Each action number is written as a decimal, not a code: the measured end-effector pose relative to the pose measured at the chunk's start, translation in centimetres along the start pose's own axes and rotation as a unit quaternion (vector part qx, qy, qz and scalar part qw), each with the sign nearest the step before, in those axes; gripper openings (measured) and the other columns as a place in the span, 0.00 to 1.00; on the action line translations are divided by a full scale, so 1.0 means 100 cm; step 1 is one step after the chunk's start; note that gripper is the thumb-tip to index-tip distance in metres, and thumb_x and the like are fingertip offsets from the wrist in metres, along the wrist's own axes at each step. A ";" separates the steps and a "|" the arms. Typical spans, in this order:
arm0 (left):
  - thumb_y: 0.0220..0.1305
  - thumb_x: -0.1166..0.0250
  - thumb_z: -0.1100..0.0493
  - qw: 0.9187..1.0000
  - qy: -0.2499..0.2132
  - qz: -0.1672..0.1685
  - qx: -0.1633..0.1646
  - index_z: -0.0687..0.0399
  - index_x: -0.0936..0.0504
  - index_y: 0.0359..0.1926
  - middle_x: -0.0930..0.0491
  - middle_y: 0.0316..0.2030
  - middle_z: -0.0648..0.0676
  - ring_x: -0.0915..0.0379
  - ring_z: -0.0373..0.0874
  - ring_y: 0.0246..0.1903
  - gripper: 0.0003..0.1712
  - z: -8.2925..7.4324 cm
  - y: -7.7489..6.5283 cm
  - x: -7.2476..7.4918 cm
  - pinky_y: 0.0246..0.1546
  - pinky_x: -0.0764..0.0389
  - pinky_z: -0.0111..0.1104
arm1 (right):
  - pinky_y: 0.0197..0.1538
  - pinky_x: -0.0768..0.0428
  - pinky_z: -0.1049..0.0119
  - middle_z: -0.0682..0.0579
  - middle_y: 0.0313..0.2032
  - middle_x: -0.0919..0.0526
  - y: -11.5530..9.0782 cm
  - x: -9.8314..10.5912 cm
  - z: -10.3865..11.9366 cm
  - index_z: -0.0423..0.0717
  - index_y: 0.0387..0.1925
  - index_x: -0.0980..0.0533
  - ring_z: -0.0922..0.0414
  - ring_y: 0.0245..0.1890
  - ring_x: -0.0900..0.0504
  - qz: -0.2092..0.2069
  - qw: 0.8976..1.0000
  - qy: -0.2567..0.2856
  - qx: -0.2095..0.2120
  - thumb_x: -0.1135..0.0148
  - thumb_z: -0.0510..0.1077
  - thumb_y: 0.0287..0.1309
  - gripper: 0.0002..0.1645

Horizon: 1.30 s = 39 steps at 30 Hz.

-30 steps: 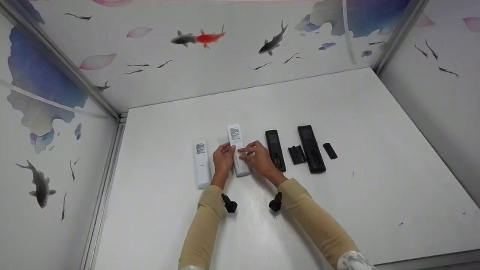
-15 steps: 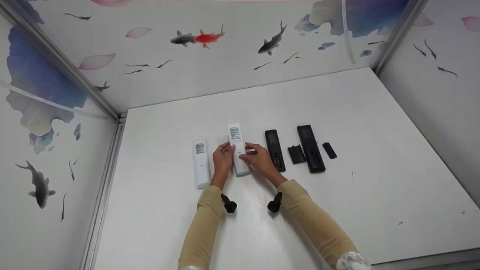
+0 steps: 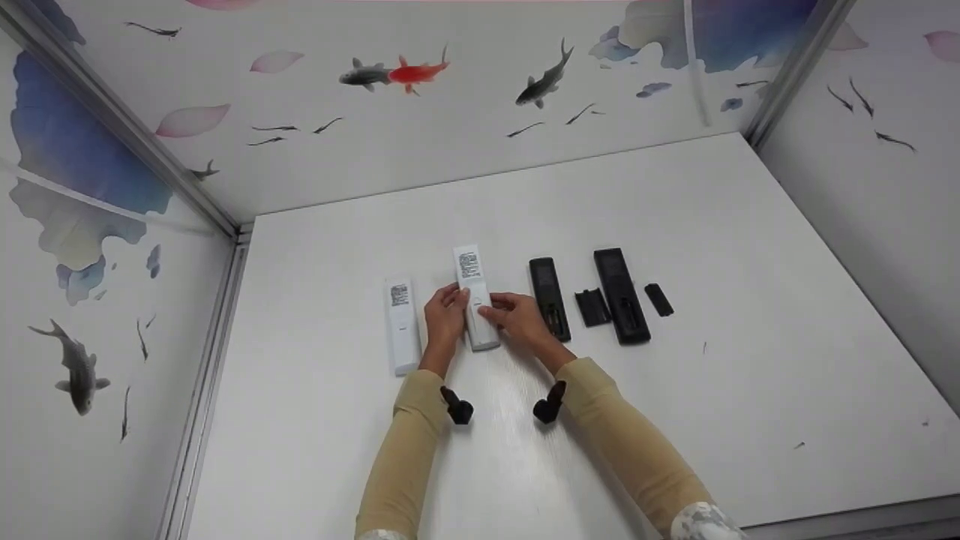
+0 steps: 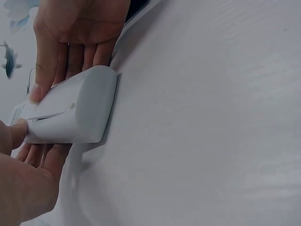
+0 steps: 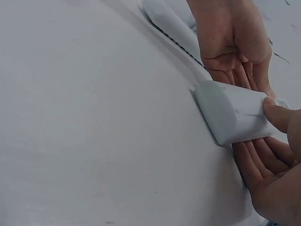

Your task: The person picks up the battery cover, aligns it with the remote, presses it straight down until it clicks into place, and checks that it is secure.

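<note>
A white remote control (image 3: 484, 335) lies back side up on the table, with a printed label at its far end. My left hand (image 3: 445, 319) grips its left side, the thumb on the back face and the fingers along the edge. From the right side my right hand (image 3: 523, 319) grips it too, its thumb pressing on the back face. In the left wrist view, a thin dark slit shows along a seam of the remote control (image 4: 87, 113) near the left thumb. The undersides of the fingers are partly hidden by the remote.
Another white remote (image 3: 403, 337) lies left of my left hand. To the right are a smaller black remote (image 3: 546, 281) and a larger black remote (image 3: 616, 281), their battery bays uncovered. Two loose black covers, a wide one (image 3: 593, 307) and a narrow one (image 3: 659, 299), lie beside the larger one.
The fingers of my right hand have moved from over the remote's back to its right edge, and the thumb now presses on the back. My left hand has stayed in place.
</note>
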<state>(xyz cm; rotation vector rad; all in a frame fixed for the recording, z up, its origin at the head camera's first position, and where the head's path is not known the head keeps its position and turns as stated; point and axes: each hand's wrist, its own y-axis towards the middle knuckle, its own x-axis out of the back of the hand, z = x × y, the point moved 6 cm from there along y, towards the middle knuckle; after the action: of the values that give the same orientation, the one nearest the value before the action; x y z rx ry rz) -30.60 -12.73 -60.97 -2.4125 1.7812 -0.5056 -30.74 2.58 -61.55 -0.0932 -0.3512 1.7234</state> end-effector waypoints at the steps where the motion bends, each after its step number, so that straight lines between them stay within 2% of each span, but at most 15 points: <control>1: 0.72 0.38 0.53 1.000 -0.002 0.001 0.001 0.58 0.23 0.63 0.20 0.60 0.61 0.23 0.52 0.62 0.23 0.000 0.000 0.000 0.61 0.23 0.42 | 0.46 0.18 0.66 0.41 0.54 0.15 0.000 0.000 0.000 0.38 0.62 0.24 0.55 0.48 0.15 -0.001 1.000 0.001 0.000 0.30 0.47 0.62 0.30; 12: 0.72 0.38 0.52 1.000 0.004 0.011 0.011 0.56 0.24 0.64 0.21 0.62 0.60 0.25 0.52 0.64 0.24 0.003 -0.002 -0.003 0.64 0.25 0.42 | 0.40 0.20 0.70 0.41 0.50 0.13 0.000 0.003 -0.006 0.39 0.57 0.20 0.58 0.43 0.15 -0.023 1.000 0.000 -0.010 0.28 0.45 0.59 0.26; 18: 0.72 0.38 0.53 1.000 0.003 0.008 0.003 0.58 0.24 0.63 0.20 0.61 0.61 0.24 0.52 0.63 0.23 0.004 -0.001 -0.002 0.63 0.24 0.42 | 0.44 0.18 0.68 0.40 0.52 0.14 0.002 0.002 -0.007 0.38 0.59 0.22 0.55 0.46 0.15 -0.014 1.000 0.009 -0.008 0.29 0.45 0.60 0.28; 22: 0.72 0.38 0.53 1.000 0.007 0.007 0.000 0.58 0.23 0.62 0.19 0.59 0.61 0.22 0.52 0.61 0.22 0.002 0.000 -0.001 0.61 0.23 0.42 | 0.44 0.18 0.68 0.40 0.51 0.13 0.001 0.002 -0.003 0.37 0.58 0.21 0.55 0.46 0.15 -0.015 1.000 0.001 0.009 0.29 0.45 0.60 0.27; 25: 0.71 0.37 0.54 1.000 0.013 0.001 -0.010 0.59 0.21 0.61 0.17 0.56 0.62 0.20 0.53 0.57 0.22 -0.002 0.000 0.000 0.58 0.21 0.42 | 0.41 0.20 0.70 0.41 0.49 0.12 -0.001 0.001 0.002 0.37 0.57 0.20 0.57 0.43 0.15 -0.022 0.999 -0.034 0.030 0.29 0.46 0.59 0.27; 28: 0.70 0.36 0.53 0.999 0.035 -0.004 -0.015 0.59 0.20 0.59 0.15 0.53 0.62 0.18 0.52 0.51 0.22 -0.006 -0.002 0.001 0.53 0.19 0.41 | 0.39 0.21 0.71 0.42 0.47 0.12 -0.003 0.001 0.006 0.39 0.57 0.19 0.58 0.41 0.16 -0.033 0.996 -0.069 0.041 0.28 0.47 0.59 0.26; 32: 0.70 0.36 0.50 0.996 0.082 -0.014 -0.019 0.57 0.18 0.58 0.14 0.49 0.60 0.17 0.50 0.46 0.22 -0.009 -0.003 0.001 0.46 0.18 0.39 | 0.39 0.21 0.70 0.43 0.47 0.12 -0.004 0.002 0.007 0.39 0.57 0.19 0.57 0.41 0.16 -0.045 0.995 -0.083 0.041 0.28 0.47 0.59 0.26; 35: 0.70 0.36 0.49 0.993 0.115 -0.026 -0.027 0.57 0.17 0.57 0.14 0.47 0.59 0.17 0.49 0.44 0.22 -0.009 -0.004 0.002 0.44 0.19 0.39 | 0.43 0.19 0.66 0.42 0.48 0.12 -0.005 0.001 0.007 0.38 0.57 0.20 0.55 0.44 0.15 -0.046 0.994 -0.089 0.048 0.29 0.47 0.60 0.27; 39: 0.70 0.37 0.48 0.989 0.141 -0.036 -0.033 0.58 0.17 0.56 0.13 0.45 0.58 0.18 0.49 0.44 0.22 -0.008 -0.005 0.002 0.46 0.19 0.40 | 0.50 0.17 0.58 0.40 0.48 0.13 -0.005 -0.002 0.008 0.35 0.58 0.21 0.50 0.48 0.14 -0.045 0.991 -0.104 0.070 0.31 0.46 0.62 0.26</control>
<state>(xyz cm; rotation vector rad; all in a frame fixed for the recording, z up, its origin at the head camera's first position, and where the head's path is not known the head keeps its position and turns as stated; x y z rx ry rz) -30.38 -12.66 -60.02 -2.5663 1.8447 -0.8465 -30.43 2.35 -60.61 0.2028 -0.3796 1.6663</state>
